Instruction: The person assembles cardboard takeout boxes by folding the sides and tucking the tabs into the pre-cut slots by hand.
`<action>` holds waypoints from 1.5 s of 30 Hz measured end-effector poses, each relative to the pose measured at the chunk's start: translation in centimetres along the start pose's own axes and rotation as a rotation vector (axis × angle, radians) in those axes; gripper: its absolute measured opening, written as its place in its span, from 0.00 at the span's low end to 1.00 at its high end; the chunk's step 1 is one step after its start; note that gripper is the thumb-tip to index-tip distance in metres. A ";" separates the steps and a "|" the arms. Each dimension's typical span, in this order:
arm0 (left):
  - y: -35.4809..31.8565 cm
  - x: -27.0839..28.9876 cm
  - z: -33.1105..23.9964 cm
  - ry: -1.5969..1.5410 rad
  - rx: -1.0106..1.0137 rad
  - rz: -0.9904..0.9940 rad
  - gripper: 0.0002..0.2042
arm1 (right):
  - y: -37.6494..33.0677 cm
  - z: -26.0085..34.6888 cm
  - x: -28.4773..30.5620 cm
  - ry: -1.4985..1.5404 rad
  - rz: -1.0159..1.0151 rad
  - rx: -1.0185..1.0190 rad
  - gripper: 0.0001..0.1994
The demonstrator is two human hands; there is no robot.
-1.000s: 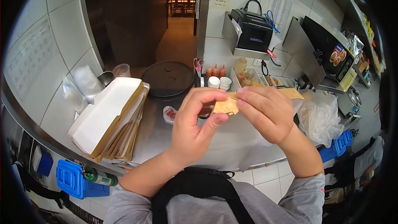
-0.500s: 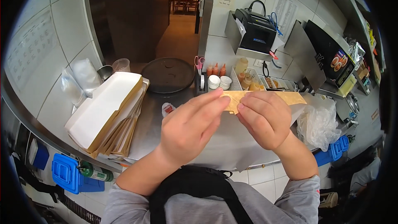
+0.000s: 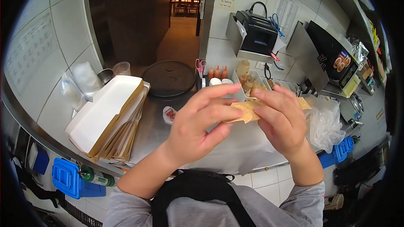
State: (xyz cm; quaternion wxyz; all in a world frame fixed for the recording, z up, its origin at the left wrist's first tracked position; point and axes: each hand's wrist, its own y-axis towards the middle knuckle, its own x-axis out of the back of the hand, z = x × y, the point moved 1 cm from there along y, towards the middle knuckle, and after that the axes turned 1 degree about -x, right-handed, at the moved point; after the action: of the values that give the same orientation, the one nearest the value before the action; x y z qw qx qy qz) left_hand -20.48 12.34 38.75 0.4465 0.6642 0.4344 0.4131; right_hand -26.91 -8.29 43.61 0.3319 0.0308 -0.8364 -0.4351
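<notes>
While a stack of white and brown paper bags [image 3: 107,122] lies at the left of the steel bench [image 3: 151,132], the left hand [image 3: 198,128] is raised above the bench's middle, its fingers [image 3: 219,111] pinching the left end of a tan paper wrapper [image 3: 246,111]. Behind it sit a round black griddle [image 3: 168,77] and small sauce bottles [image 3: 217,72]. To the right, the right hand [image 3: 282,120] closes its fingers [image 3: 269,101] on the wrapper's other end, so the wrapper hangs between both hands. Further right lie a crumpled clear plastic bag [image 3: 324,124] and a black printer [image 3: 256,33] on a shelf.
</notes>
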 end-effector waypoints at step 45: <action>-6.6 0.7 -1.8 0.774 0.489 0.242 0.59 | 3.5 -4.0 2.7 -0.036 0.138 -0.337 0.15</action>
State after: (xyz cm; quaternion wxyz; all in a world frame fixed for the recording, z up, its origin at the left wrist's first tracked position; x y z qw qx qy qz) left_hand -23.30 14.91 33.08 0.0311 0.5929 0.5730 0.5650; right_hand -25.88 -9.88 49.24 0.3466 -0.0905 -0.7575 -0.5458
